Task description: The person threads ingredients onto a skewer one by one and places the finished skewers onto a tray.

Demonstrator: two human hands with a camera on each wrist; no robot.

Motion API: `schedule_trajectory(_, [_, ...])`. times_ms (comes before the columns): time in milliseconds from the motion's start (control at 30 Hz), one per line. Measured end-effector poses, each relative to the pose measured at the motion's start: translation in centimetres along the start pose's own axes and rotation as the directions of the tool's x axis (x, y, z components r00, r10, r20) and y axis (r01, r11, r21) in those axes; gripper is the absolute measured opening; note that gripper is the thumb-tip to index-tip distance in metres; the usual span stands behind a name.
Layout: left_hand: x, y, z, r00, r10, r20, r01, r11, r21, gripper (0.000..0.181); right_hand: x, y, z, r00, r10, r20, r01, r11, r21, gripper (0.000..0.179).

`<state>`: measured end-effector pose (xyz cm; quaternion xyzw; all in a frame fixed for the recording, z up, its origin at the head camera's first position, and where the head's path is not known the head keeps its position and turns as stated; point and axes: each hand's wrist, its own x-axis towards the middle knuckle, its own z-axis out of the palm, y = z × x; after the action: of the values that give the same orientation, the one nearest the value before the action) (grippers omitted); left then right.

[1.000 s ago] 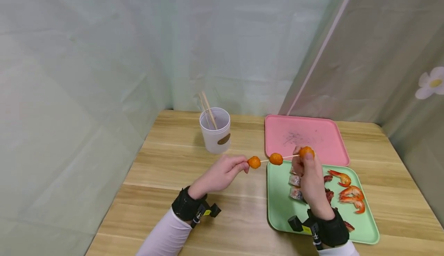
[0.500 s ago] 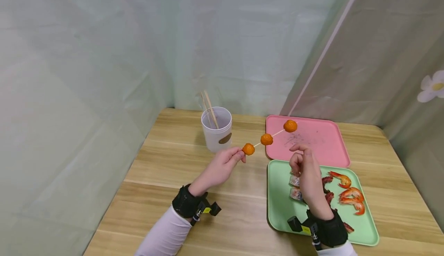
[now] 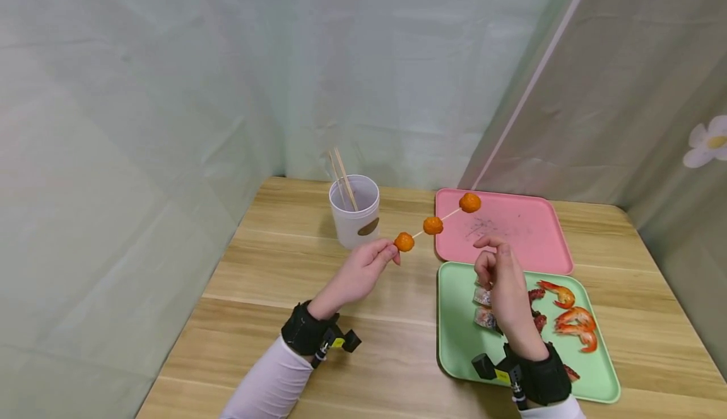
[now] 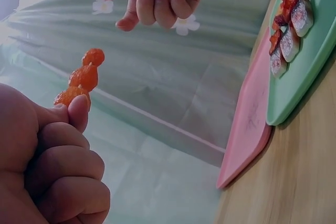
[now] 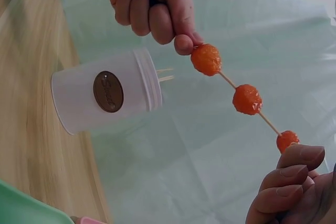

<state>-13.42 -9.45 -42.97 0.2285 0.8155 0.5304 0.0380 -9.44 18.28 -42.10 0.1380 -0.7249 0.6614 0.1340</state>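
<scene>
A thin wooden skewer (image 5: 270,123) carries three glossy orange balls with bare stick between them. My left hand (image 3: 363,271) pinches it between thumb and forefinger, right beside the nearest ball (image 3: 404,241). From there the skewer slants up and right, so the middle ball (image 3: 433,225) and end ball (image 3: 470,202) overlap the pink tray in the head view. My right hand (image 3: 507,293) is over the green tray, loosely curled with nothing in it. In the right wrist view its fingers (image 5: 286,179) partly overlap the end ball.
The green tray (image 3: 460,356) bears shrimp (image 3: 576,318), fish pieces (image 3: 484,317) and dark red octopus-like pieces (image 3: 539,323). Behind it lies a pink tray (image 3: 534,236) with dark marks. A white bucket (image 3: 354,230) with several thin sticks stands at the back, near the curtain (image 3: 375,78).
My right hand has let go of the ball at the skewer's far end and drawn back slightly. My left hand has raised the skewer, and its far end has swung up and left.
</scene>
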Motion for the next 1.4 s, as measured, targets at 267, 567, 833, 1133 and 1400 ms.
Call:
schedule_trajectory(267, [0.8, -0.2, 1.1, 0.988, -0.146, 0.056, 0.154, 0.967, -0.201, 0.034, 0.0, 0.1, -0.3, 1.000, -0.005, 0.013, 0.004, 0.999, 0.051, 0.049])
schedule_trajectory(567, [5.8, -1.0, 6.6, 0.917, -0.333, 0.217, 0.398, 0.778, -0.487, 0.027, 0.2, 0.3, -0.6, 1.000, 0.014, 0.024, -0.015, 0.998, 0.056, 0.050])
schedule_trajectory(833, [9.6, -2.2, 10.1, 0.849, -0.511, 0.132, 0.509, 0.728, -0.459, 0.034, 0.7, 0.3, 0.1, 1.000, 0.014, 0.025, -0.016, 0.998, 0.062, 0.052])
schedule_trajectory(1133, [11.0, -3.9, 12.6, 0.841, -0.538, 0.054, 0.514, 0.764, -0.390, 0.025, 0.5, 0.8, 0.2, 0.999, 0.016, 0.051, -0.016, 1.000, 0.010, 0.054])
schedule_trajectory(1400, [11.9, -4.8, 12.3, 0.885, -0.464, 0.026, 0.463, 0.875, -0.142, 0.035, 0.7, 1.0, -0.1, 0.998, 0.026, 0.054, -0.025, 0.999, -0.023, 0.057])
